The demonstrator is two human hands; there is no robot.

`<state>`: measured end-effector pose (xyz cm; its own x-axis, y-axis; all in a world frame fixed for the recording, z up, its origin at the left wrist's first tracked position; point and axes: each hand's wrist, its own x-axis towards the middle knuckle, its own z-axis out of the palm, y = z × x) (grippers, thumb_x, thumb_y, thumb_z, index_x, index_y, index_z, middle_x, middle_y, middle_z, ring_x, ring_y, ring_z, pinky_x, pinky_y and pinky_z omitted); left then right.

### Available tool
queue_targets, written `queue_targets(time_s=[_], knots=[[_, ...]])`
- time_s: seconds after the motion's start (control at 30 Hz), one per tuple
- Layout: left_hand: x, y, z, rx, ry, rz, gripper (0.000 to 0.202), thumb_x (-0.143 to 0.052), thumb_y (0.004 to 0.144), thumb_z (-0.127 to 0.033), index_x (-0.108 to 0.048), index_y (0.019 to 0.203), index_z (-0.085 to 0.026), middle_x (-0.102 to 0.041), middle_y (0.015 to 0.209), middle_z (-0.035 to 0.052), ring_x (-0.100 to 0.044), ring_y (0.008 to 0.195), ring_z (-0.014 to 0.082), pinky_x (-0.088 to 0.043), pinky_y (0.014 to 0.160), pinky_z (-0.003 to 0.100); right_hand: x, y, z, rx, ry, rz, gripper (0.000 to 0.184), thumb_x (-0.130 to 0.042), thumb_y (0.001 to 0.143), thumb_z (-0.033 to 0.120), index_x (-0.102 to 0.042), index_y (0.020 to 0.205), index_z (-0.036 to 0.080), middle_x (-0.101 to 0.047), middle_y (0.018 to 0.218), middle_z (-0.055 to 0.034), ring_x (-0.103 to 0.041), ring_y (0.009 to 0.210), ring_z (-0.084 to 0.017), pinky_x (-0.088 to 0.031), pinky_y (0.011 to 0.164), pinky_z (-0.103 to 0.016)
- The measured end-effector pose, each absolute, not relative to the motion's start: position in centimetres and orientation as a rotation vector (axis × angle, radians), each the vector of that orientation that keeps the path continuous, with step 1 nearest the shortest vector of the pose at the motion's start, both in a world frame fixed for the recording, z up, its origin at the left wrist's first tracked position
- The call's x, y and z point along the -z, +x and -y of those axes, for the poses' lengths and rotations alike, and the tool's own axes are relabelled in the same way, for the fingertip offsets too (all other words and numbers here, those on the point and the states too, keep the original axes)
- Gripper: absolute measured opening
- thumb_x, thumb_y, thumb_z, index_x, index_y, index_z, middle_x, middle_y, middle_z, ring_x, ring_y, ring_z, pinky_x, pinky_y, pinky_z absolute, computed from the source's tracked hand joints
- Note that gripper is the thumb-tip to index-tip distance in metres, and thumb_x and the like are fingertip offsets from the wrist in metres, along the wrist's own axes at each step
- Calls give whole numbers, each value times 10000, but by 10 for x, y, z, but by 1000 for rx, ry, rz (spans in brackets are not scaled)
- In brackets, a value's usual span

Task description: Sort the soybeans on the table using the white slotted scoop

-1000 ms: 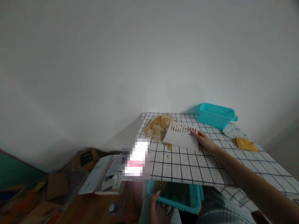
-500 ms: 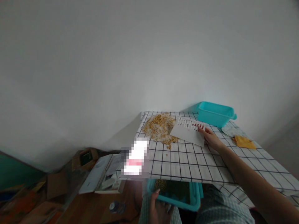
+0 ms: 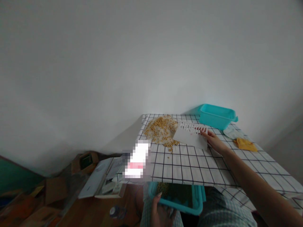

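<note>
My right hand point(image 3: 214, 142) grips the right edge of a white slotted board point(image 3: 189, 137), held tilted over the table with a row of slots along its top. To the left of the board, a pile of yellow beans mixed with white grains point(image 3: 162, 129) spreads over the checked tablecloth point(image 3: 180, 167). Below the table's front edge, my left hand point(image 3: 161, 211) is closed on the near rim of a turquoise basin point(image 3: 182, 208). Some beans lie inside this basin at its left; the rest of its inside is dark.
At the back right stands another turquoise basin point(image 3: 216, 116), beside a pale cloth or mask point(image 3: 230, 133) and a yellow cloth point(image 3: 246, 144). A blurred-out bright object point(image 3: 137, 159) sits at the left table edge. An open white box point(image 3: 110, 186), cardboard and a bottle point(image 3: 115, 212) are on the floor.
The white board has tilted slightly, its left end shifting a little right and away from the pile. My left hand stays on the basin. The view has shifted slightly.
</note>
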<state>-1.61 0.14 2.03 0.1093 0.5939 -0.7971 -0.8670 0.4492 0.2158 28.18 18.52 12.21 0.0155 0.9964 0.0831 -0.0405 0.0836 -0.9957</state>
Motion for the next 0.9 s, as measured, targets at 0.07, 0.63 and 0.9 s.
queue_targets(time_s=[0.07, 0.63, 0.9], knots=[[-20, -16, -1, -1089, -347, -975, 296, -668, 684, -372, -623, 946, -242, -728, 874, 86, -680, 772, 287, -488, 651, 397, -122, 280, -184, -1158, -1123, 1241, 377, -664, 803, 502, -687, 1094, 263, -709, 1138, -41, -632, 1086, -267, -503, 917, -384], [-15, -14, -1, -1052, -322, -964, 217, -667, 689, -372, -619, 866, -257, -732, 809, 59, -674, 718, 268, -492, 663, 394, -122, 275, -183, -1145, -1129, 1155, 340, -665, 807, 469, -688, 1070, 255, -733, 1070, -35, -677, 989, -246, -548, 807, -333], [-18, -11, -1, -1052, -325, -997, 219, -653, 711, -364, -593, 878, -235, -728, 767, 65, -678, 683, 263, -486, 636, 381, -123, 262, -173, -1323, -1102, 1184, 275, -642, 847, 421, -675, 1075, 272, -728, 1088, -28, -685, 985, -238, -576, 776, -321]])
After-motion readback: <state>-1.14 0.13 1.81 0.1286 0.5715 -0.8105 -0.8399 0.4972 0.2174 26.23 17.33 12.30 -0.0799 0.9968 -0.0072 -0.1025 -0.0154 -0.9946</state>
